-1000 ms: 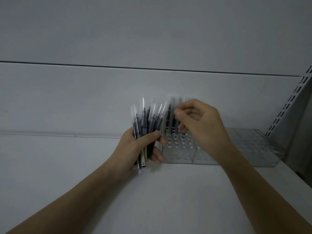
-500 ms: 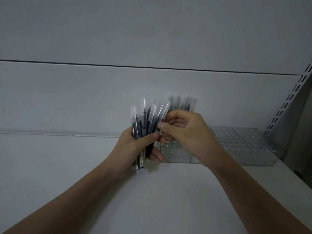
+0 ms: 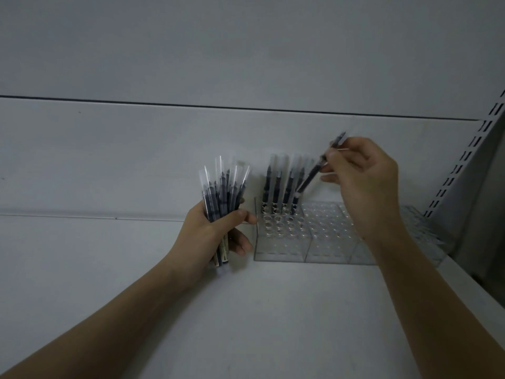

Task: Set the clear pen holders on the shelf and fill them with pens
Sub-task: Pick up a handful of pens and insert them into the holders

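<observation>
My left hand (image 3: 210, 236) grips a fanned bundle of dark pens with clear caps (image 3: 222, 187), held upright just left of the holders. A row of clear pen holders (image 3: 322, 242) with round holes stands on the white shelf (image 3: 246, 310) against the back panel. Several pens (image 3: 281, 184) stand in the back row of the leftmost holder. My right hand (image 3: 358, 176) pinches a single pen (image 3: 317, 170), tilted, its lower end at the back row beside the standing pens.
The white back panel (image 3: 191, 160) rises behind the holders. A slotted shelf upright (image 3: 464, 160) runs up the right side. More clear holder blocks (image 3: 426, 228) extend to the right, partly hidden by my right forearm.
My right hand took one pen from the bundle in my left hand and carried it right and up, over the leftmost holder. My left hand stayed in place.
</observation>
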{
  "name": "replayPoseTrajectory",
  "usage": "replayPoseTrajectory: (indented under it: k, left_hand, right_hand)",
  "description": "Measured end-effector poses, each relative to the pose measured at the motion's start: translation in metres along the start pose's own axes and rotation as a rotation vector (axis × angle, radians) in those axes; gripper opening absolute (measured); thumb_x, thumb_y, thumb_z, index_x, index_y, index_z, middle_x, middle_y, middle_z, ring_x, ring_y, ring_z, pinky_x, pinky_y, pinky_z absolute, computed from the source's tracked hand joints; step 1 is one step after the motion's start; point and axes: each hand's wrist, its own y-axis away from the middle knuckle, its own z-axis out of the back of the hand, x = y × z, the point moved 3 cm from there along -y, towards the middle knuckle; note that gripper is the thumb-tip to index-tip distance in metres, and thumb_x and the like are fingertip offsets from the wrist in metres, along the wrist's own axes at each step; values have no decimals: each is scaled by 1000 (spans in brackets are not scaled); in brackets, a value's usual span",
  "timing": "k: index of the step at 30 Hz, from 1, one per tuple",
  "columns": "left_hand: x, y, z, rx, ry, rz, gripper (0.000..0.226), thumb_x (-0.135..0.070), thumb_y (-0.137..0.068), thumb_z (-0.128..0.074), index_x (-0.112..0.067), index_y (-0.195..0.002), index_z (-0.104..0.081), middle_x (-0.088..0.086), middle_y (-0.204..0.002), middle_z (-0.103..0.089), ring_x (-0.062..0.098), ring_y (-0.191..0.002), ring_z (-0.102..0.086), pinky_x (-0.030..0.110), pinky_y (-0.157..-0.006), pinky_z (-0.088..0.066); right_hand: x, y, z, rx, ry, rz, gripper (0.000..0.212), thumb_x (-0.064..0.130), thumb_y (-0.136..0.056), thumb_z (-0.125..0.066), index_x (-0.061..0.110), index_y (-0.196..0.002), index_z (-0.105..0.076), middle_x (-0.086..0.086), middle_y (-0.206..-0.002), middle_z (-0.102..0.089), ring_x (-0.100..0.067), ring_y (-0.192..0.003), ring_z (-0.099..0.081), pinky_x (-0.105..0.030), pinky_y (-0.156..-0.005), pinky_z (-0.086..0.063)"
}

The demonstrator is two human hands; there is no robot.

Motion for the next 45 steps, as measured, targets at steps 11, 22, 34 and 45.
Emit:
replayPoseTrajectory:
  k: [11, 22, 34, 45]
  left_hand:
    - [-1, 0, -1, -13, -12, -8, 16, -1, -93, -60, -3, -109, -56, 13, -89, -73, 28, -51, -60, 30, -48, -50]
    - [-1, 1, 0, 2, -17, -6, 18, -3, -94, -59, -2, -112, -55, 14, -94, -74, 30, -54, -61, 31, -49, -51]
    - [-11, 4, 0, 17, -33, -9, 6, -3, -97, -55, -2, -97, -61, 11, -92, -74, 24, -56, -62, 29, -51, -51]
    - [-45, -4, -43, 13, 91, -53, 14, -4, -91, -67, -1, -104, -66, 17, -84, -72, 27, -63, -67, 36, -65, -59]
  right_hand:
    - [-28, -8, 4, 32, 227, 70, 12, 12, -91, -68, 21, -100, -67, -2, -86, -71, -18, -82, -71, -40, -82, -60]
    - [-42, -5, -2, 181, 572, 20, 1, 16, -87, -74, 16, -87, -73, 6, -77, -69, -3, -71, -63, -6, -62, -45]
    - [-12, -4, 4, 115, 418, 13, 6, 18, -90, -69, 17, -95, -66, 0, -83, -69, -13, -71, -66, -22, -63, -52]
    - [2, 26, -32, 436, -63, -133, 33, 40, -70, -74, 15, -92, -72, -4, -78, -71, -21, -67, -61, -36, -63, -51]
